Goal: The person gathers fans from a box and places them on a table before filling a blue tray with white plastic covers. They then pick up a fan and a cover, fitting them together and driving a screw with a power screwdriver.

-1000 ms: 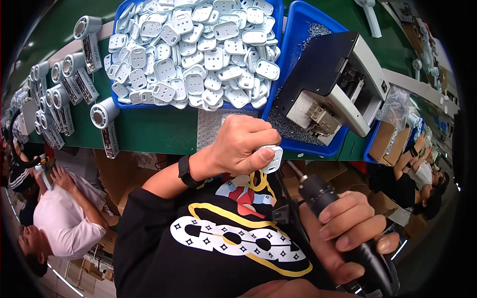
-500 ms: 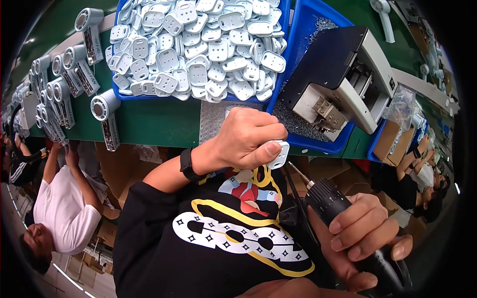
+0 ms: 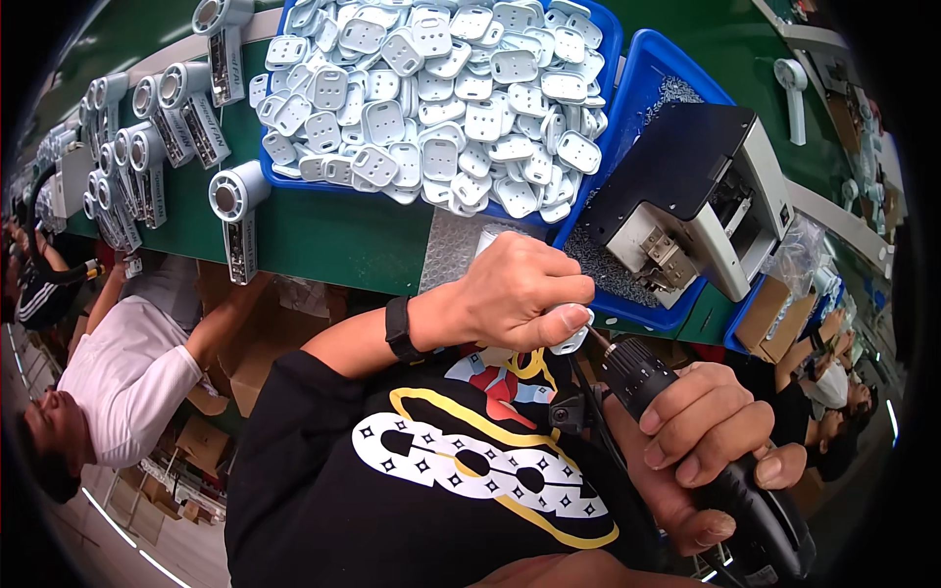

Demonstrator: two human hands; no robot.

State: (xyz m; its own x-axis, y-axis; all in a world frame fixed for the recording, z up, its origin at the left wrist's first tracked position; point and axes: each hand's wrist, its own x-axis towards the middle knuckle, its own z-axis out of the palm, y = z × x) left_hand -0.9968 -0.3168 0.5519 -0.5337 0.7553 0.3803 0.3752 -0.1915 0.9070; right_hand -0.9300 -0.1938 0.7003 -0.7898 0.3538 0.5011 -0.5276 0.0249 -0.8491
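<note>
My left hand [image 3: 529,292], with a dark band at its wrist, is closed in front of my chest. Between its thumb and fingers is a small white plastic plate [image 3: 570,335], mostly covered by the hand. Another bit of white plastic [image 3: 487,238] shows just beyond the knuckles; what it belongs to is hidden. A black electric screwdriver [image 3: 639,377] is wrapped in my right hand [image 3: 708,431], tilted up and left. Its thin bit points at the plate, with the tip at or very near the edge; I cannot tell if they touch.
Ahead, a blue tray [image 3: 363,189] is heaped with white plates. Beside it, a blue bin [image 3: 642,49] of small screws holds a black-and-white screw feeder [image 3: 686,162]. Handheld fans [image 3: 238,211] stand at left on the green table [image 3: 323,245]. A person in white [image 3: 127,382] works at left.
The screwdriver's bit has come closer to the plate, which has tilted in my left hand. The whole view has shifted, so the table things sit farther right and lower.
</note>
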